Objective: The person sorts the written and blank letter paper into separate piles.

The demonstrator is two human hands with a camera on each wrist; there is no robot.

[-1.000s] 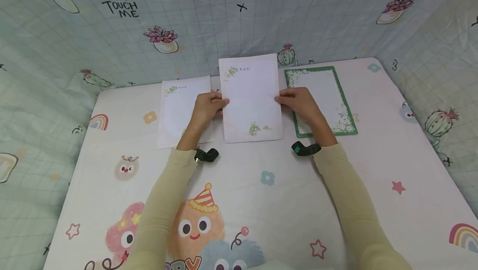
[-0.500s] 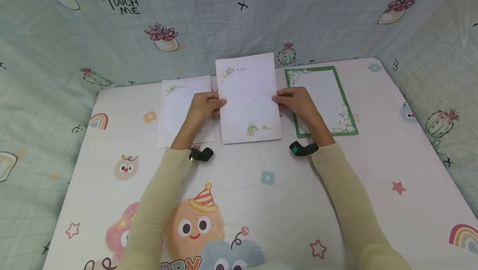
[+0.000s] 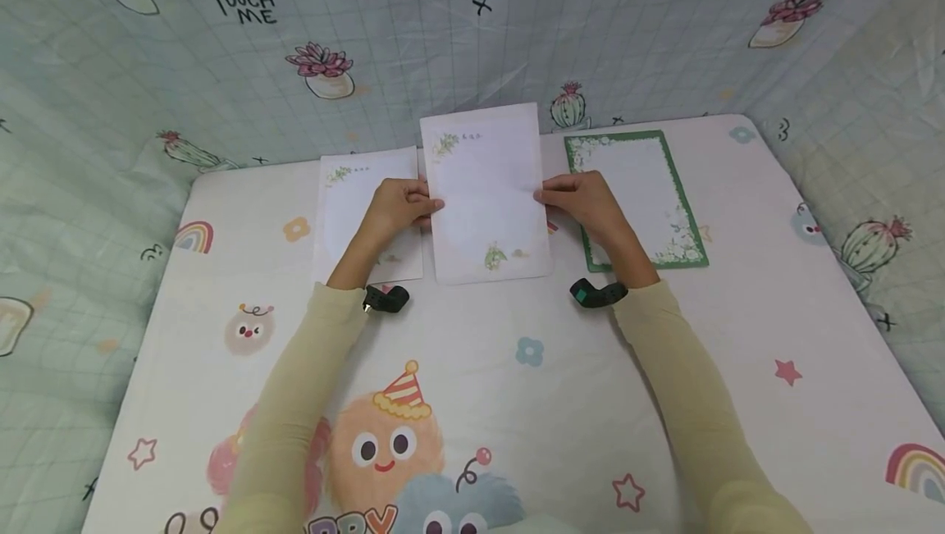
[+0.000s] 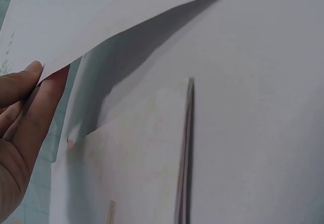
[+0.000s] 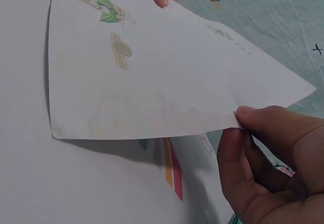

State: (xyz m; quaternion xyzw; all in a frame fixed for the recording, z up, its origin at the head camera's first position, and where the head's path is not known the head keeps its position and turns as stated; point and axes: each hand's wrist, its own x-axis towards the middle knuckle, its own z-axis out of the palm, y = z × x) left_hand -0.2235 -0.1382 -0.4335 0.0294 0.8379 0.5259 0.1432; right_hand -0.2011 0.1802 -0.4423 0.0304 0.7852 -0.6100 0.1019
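Observation:
A white sheet of paper [image 3: 483, 198] with green leaf prints is held up at the back of the table, tilted, by its two side edges. My left hand [image 3: 402, 206] pinches its left edge between thumb and fingers. On the opposite edge my right hand [image 3: 591, 202] pinches it too, thumb in front, as the right wrist view also shows. Behind my left hand lies a stack of similar sheets [image 3: 343, 202]; its layered edge shows in the left wrist view. Partly under my right hand lies a green-bordered sheet [image 3: 635, 189] with white flower prints.
A printed cloth [image 3: 576, 403] with cartoon figures covers the table. Behind its back edge hangs a pale green curtain [image 3: 413, 25] with cactus prints, and more curtain stands at both sides. Each wrist wears a black camera [image 3: 598, 294].
Both hands have shifted slightly left with the held paper, the left hand more than the right. The stack and the green-bordered sheet stay in place.

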